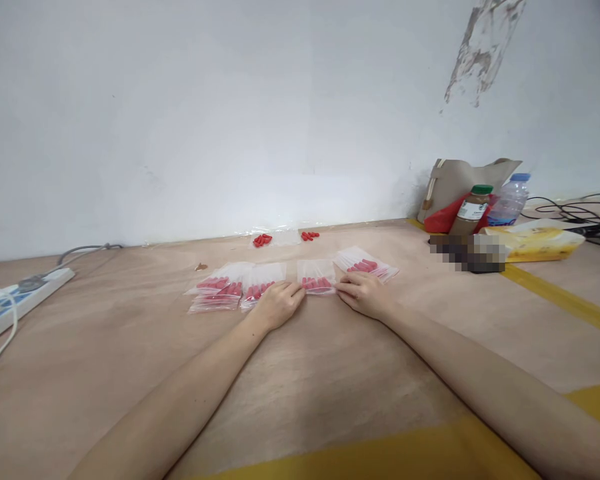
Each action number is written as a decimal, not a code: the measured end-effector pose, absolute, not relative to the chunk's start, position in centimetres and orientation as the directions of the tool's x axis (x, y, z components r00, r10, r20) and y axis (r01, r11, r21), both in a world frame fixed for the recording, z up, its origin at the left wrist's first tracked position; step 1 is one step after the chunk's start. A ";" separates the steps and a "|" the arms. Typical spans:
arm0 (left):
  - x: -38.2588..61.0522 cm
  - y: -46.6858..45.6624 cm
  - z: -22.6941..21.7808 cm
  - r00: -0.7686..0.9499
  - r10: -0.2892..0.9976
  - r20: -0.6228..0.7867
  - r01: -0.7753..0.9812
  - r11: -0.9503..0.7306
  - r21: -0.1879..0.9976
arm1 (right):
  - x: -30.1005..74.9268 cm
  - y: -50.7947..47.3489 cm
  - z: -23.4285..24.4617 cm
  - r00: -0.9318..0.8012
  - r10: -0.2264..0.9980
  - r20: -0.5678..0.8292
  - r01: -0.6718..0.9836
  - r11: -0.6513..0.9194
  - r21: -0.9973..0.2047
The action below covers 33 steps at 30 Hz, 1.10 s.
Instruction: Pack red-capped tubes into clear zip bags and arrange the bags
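Note:
A small clear plastic bag (316,275) with several red, pellet-like pieces lies flat in front of me. My left hand (281,304) is closed at its lower left edge, fingers pressed together. At its lower right edge, my right hand (366,295) pinches the corner, fingers bent. Beside my left hand lie similar filled bags (260,277), partly covered by the hand, and a stack of them (215,297) is farther left. Just beyond my right hand is another small pile of filled bags (363,262).
Red pieces (263,241) lie with clear plastic near the wall. A power strip (25,300) with cables is at left. At right stand a beige bag (465,183), a green-capped bottle (473,210), a clear bottle (511,200) and a yellow tissue pack (535,244). Yellow tape (560,297) crosses the surface.

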<state>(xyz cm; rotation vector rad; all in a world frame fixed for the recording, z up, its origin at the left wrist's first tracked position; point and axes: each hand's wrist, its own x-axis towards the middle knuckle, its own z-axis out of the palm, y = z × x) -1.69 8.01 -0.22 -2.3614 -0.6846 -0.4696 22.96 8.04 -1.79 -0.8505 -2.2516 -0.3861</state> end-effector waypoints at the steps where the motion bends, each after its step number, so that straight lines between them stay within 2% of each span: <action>1: -1.7 8.0 -0.2 0.800 0.346 0.491 0.579 -0.663 -0.475 | 23.0 8.0 -1.7 -0.556 0.465 0.689 0.695 0.714 0.078; 4: -1.8 8.1 -0.5 0.789 0.323 0.522 0.585 -0.656 -0.478 | 23.1 7.9 -1.6 -0.540 0.461 0.704 0.742 0.655 0.141; 11: -1.6 8.3 -0.5 0.789 0.360 0.498 0.596 -0.644 -0.480 | 23.3 8.1 -1.6 -0.547 0.489 0.679 0.735 0.670 0.110; 15: -1.5 8.1 0.0 0.802 0.320 0.505 0.572 -0.656 -0.492 | 22.9 7.7 -1.3 -0.553 0.467 0.690 0.750 0.640 0.168; 23: -1.3 7.7 0.1 0.808 0.141 0.573 0.500 -0.678 -0.538 | 18.8 7.1 -0.6 -0.694 0.259 0.672 0.662 0.596 0.454; 28: -1.3 7.5 0.3 0.785 0.059 0.617 0.489 -0.671 -0.558 | 17.1 7.3 -0.6 -0.660 0.162 0.734 0.672 0.564 0.480; 33: -1.3 7.5 0.4 0.792 0.063 0.608 0.478 -0.685 -0.551 | 17.1 7.6 -0.7 -0.686 0.100 0.721 0.636 0.564 0.526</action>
